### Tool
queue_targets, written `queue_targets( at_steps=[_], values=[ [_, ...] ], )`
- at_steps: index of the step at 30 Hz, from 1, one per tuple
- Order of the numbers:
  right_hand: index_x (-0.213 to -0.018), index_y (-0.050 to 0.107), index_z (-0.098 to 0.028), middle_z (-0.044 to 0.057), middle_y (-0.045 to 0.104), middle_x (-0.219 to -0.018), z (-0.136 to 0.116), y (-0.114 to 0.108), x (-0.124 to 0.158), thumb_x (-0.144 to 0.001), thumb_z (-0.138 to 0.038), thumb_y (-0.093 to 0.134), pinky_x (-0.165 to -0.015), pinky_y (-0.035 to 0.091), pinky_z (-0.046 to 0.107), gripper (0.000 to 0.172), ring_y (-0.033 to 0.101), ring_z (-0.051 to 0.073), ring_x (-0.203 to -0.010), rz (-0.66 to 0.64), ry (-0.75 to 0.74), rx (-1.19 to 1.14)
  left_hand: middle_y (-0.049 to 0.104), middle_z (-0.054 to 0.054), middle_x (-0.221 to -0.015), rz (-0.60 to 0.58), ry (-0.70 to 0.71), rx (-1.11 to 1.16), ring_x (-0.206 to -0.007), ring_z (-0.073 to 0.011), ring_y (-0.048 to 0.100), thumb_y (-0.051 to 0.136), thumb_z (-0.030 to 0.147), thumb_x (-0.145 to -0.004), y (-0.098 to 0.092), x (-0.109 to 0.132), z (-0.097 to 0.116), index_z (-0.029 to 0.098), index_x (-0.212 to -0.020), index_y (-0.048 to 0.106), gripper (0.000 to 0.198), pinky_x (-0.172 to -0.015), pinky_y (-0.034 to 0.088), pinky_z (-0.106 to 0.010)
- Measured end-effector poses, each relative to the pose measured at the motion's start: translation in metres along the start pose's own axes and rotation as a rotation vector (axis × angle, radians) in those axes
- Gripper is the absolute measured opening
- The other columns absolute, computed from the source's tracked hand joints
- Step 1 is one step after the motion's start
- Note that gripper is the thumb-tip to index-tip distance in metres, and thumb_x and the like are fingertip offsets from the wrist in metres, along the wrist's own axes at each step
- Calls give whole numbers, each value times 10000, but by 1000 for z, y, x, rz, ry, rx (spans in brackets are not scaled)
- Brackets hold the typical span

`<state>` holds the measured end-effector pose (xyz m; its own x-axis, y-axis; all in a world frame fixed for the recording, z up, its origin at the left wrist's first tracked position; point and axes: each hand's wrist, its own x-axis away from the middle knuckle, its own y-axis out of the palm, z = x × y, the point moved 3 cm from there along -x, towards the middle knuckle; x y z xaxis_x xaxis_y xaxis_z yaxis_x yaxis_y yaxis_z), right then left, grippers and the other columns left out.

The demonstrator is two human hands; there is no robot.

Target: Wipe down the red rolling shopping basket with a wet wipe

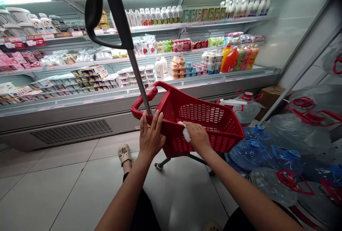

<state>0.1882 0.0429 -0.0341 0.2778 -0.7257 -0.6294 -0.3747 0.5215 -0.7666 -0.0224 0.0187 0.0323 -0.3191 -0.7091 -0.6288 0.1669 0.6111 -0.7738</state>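
A small red plastic shopping cart (175,142) with perforated sides stands before me, its basket showing nothing inside. From its left end rises a grey metal pole (140,81) topped by a black loop handle (124,24). My left hand (151,136) rests on the near rim beside the foot of the pole, fingers stretched out. Further right along the same rim, my right hand (198,137) presses a crumpled white tissue or cloth (186,134) against the red plastic, fingers closed over it. Part of the white piece is hidden under that hand.
Behind the cart runs a refrigerated display case (107,99) stocked with bottles, cups and packs. Large water jugs (251,152) with blue or red caps crowd the right side. A cardboard box (271,97) sits behind them. A foot in a beige clog (124,154) stands on the tiled floor.
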Motion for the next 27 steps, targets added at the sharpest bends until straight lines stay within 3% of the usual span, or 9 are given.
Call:
queue_targets(
  at_steps=[4, 8, 10, 13, 17, 21, 24, 27],
  values=[
    [-1367, 565, -150, 135, 698, -1256, -68, 13, -56, -1033, -152, 434, -999, 458, 396, 359, 633, 264, -1072, 30, -12, -66, 301, -54, -1705, 12, -7, 5, -1613, -372, 30, 566, 136, -770, 2, 0, 5, 135, -1660, 197, 963, -1316, 149, -554],
    [-1393, 527, -152, 138, 678, -1253, -89, 13, -75, -1042, -149, 425, -1002, 470, 393, 366, 622, 260, -1085, 31, -21, -72, 317, -36, -1699, 20, -7, -12, -1610, -365, 93, 528, 140, -813, 5, -2, 1, 146, -1668, 168, 928, -1309, 156, -540],
    [-1431, 496, -166, 125, 678, -1246, -81, 12, -70, -1045, -140, 418, -981, 475, 373, 395, 624, 246, -1076, 0, -64, -63, 327, -27, -1694, 9, 2, -21, -1606, -368, 121, 516, 146, -839, 7, -1, -2, 169, -1672, 163, 906, -1299, 162, -542],
    [-1428, 513, -172, 115, 693, -1199, -50, 9, -48, -1037, -124, 421, -946, 469, 359, 404, 634, 240, -1040, -57, -105, -8, 329, -9, -1692, -19, 10, -43, -1598, -355, 176, 492, 123, -867, 8, 1, -6, 220, -1676, 158, 881, -1281, 177, -525],
    [-1385, 584, -171, 108, 723, -1142, 22, -5, 9, -1003, -127, 485, -952, 454, 369, 397, 650, 251, -1027, -71, -68, 101, 353, 14, -1679, -27, -28, -53, -1575, -354, 257, 495, 122, -889, 8, 1, -13, 309, -1668, 183, 859, -1251, 164, -544],
    [-1476, 533, -177, 109, 703, -1302, 87, -31, 70, -972, -73, 453, -1055, 428, 406, 521, 634, 253, -1175, -10, -68, 213, 415, -2, -1650, -3, -51, -54, -1551, -369, 304, 502, 133, -898, 5, -1, -17, 330, -1658, 218, 834, -1211, 199, -548],
    [-1582, 410, -192, 102, 637, -1431, 97, -39, 90, -955, -55, 427, -1127, 405, 433, 642, 590, 251, -1275, 36, -8, 220, 434, -19, -1641, 13, -66, -67, -1547, -381, 302, 504, 154, -914, 3, 1, -14, 310, -1652, 255, 794, -1185, 232, -536],
    [-1657, 248, -193, 106, 524, -1562, 68, -29, 82, -935, -26, 394, -1208, 335, 480, 754, 496, 262, -1402, 98, 56, 179, 441, -35, -1637, 25, -86, -63, -1548, -399, 289, 517, 164, -908, 2, 2, -8, 294, -1645, 291, 782, -1178, 237, -542]
  ],
)
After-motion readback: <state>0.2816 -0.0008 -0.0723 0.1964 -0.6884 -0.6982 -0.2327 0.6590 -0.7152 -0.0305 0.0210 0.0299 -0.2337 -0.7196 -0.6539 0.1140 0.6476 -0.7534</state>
